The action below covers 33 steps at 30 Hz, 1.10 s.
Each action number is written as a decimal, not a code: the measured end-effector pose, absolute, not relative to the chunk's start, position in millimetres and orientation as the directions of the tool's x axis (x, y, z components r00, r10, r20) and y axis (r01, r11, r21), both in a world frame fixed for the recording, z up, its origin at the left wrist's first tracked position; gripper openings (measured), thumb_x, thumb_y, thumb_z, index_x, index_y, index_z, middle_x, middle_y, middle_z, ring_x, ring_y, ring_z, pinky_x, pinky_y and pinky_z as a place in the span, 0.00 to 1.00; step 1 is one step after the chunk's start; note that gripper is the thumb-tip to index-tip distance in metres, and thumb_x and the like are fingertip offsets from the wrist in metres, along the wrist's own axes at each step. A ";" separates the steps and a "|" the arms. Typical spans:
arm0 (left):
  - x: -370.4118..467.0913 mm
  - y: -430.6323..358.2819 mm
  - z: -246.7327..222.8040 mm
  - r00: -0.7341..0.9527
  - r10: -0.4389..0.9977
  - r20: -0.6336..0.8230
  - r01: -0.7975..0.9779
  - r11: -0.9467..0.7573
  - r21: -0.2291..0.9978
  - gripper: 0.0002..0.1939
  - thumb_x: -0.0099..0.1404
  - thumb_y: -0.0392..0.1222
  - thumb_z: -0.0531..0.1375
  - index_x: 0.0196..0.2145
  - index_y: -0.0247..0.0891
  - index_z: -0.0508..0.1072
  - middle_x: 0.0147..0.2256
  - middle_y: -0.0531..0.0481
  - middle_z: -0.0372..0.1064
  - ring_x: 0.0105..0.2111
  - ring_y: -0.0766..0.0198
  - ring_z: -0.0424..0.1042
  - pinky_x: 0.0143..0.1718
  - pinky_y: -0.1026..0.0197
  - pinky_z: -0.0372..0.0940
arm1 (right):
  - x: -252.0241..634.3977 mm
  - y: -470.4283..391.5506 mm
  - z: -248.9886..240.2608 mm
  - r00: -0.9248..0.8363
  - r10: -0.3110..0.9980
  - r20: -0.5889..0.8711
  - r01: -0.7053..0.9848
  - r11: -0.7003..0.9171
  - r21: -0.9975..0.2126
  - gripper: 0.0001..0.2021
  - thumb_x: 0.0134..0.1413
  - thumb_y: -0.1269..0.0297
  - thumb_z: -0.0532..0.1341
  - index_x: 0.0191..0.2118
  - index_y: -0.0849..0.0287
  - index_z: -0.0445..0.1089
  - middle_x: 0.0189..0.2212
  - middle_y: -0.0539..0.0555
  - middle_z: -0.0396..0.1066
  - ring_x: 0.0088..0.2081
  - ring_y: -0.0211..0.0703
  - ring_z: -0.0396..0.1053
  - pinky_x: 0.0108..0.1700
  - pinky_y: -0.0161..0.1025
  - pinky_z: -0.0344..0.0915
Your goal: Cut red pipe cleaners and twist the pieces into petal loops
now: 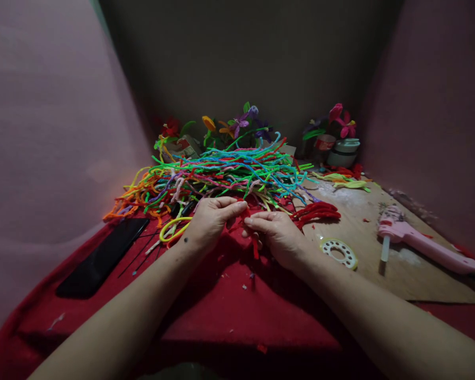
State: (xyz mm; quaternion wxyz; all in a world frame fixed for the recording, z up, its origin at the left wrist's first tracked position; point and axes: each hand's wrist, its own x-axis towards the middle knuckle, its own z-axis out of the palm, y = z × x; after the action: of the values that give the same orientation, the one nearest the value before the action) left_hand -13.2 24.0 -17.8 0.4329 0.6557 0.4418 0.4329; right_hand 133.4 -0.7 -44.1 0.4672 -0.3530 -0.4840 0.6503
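Both hands meet over the red cloth [221,311], in front of a large heap of colourful pipe cleaners [229,169]. My left hand [216,216] pinches a red pipe cleaner [255,248] near its upper part, between thumb and forefinger. Just to the right, my right hand [275,229] grips the same red piece with its fingertips, and one end hangs down below them. Part of the piece is hidden by the fingers. Beside my right hand lies a bundle of red pipe cleaners [319,211].
A black phone [103,258] lies at the left. On the cardboard [380,279] at the right are a pink glue gun [423,243] and a pale ring with holes [339,253]. Pipe-cleaner flowers [239,124] and a lidded white jar [343,153] stand at the back.
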 end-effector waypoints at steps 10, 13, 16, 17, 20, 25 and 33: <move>2.4 10.2 -18.7 0.140 0.804 0.577 0.565 -0.544 0.620 0.10 0.56 0.41 0.57 0.21 0.34 0.71 0.22 0.53 0.63 0.24 0.70 0.61 0.29 0.66 0.56 | 132.6 -1.2 -41.2 -0.206 0.978 -0.033 -0.206 -0.076 -0.976 0.10 0.40 0.69 0.58 0.13 0.62 0.63 0.08 0.45 0.56 0.12 0.29 0.48 0.16 0.33 0.42; 2.1 10.8 -14.7 0.125 0.905 0.406 0.507 -0.410 0.758 0.12 0.56 0.44 0.57 0.21 0.34 0.71 0.19 0.55 0.62 0.21 0.71 0.58 0.24 0.66 0.54 | 132.8 0.4 -45.2 -0.253 0.967 -0.025 -0.246 -0.090 -0.965 0.08 0.41 0.67 0.59 0.17 0.62 0.66 0.09 0.45 0.56 0.12 0.29 0.49 0.16 0.33 0.42; 1.0 11.4 -10.5 0.149 0.954 0.258 0.397 -0.297 0.868 0.14 0.55 0.46 0.58 0.21 0.33 0.71 0.18 0.55 0.62 0.19 0.72 0.57 0.21 0.67 0.53 | 132.5 2.2 -47.5 -0.253 0.967 -0.009 -0.337 -0.097 -0.937 0.05 0.40 0.67 0.60 0.20 0.63 0.68 0.14 0.47 0.62 0.15 0.29 0.53 0.19 0.32 0.47; 0.6 11.6 -9.9 0.167 0.961 0.222 0.366 -0.269 0.891 0.14 0.55 0.47 0.58 0.21 0.33 0.71 0.18 0.55 0.62 0.19 0.72 0.57 0.21 0.67 0.53 | 132.3 2.9 -47.7 -0.235 0.972 -0.011 -0.362 -0.099 -0.927 0.05 0.40 0.67 0.60 0.21 0.63 0.68 0.15 0.48 0.64 0.16 0.30 0.54 0.20 0.32 0.48; -1.4 13.2 -10.5 0.237 0.963 0.125 0.297 -0.194 0.935 0.13 0.56 0.49 0.57 0.28 0.35 0.72 0.20 0.56 0.64 0.18 0.73 0.57 0.19 0.68 0.52 | 132.1 4.1 -46.9 -0.168 0.985 -0.029 -0.383 -0.092 -0.919 0.04 0.39 0.67 0.61 0.23 0.63 0.68 0.18 0.49 0.67 0.18 0.31 0.57 0.21 0.32 0.51; -8.3 16.3 -14.6 0.365 0.931 -0.014 0.320 -0.112 0.941 0.13 0.51 0.47 0.61 0.31 0.34 0.70 0.22 0.56 0.64 0.16 0.74 0.56 0.17 0.68 0.50 | 131.7 3.1 -44.1 -0.107 0.993 -0.045 -0.364 -0.081 -0.928 0.05 0.38 0.66 0.61 0.20 0.63 0.67 0.13 0.46 0.61 0.15 0.30 0.54 0.19 0.32 0.48; -8.8 14.1 -14.4 0.312 0.950 -0.002 0.264 -0.085 0.961 0.13 0.52 0.42 0.60 0.36 0.34 0.71 0.25 0.53 0.68 0.18 0.72 0.58 0.19 0.68 0.53 | 132.4 4.5 -49.9 -0.127 0.991 -0.040 -0.260 -0.072 -0.963 0.06 0.39 0.65 0.59 0.19 0.62 0.67 0.12 0.45 0.57 0.14 0.30 0.50 0.17 0.33 0.44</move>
State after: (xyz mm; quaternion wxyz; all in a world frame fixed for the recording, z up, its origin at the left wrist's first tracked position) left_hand -8.8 14.1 -14.4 0.4874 0.6468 0.4691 0.3521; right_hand 132.4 4.5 -49.9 0.5169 -0.4117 -0.4436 0.6054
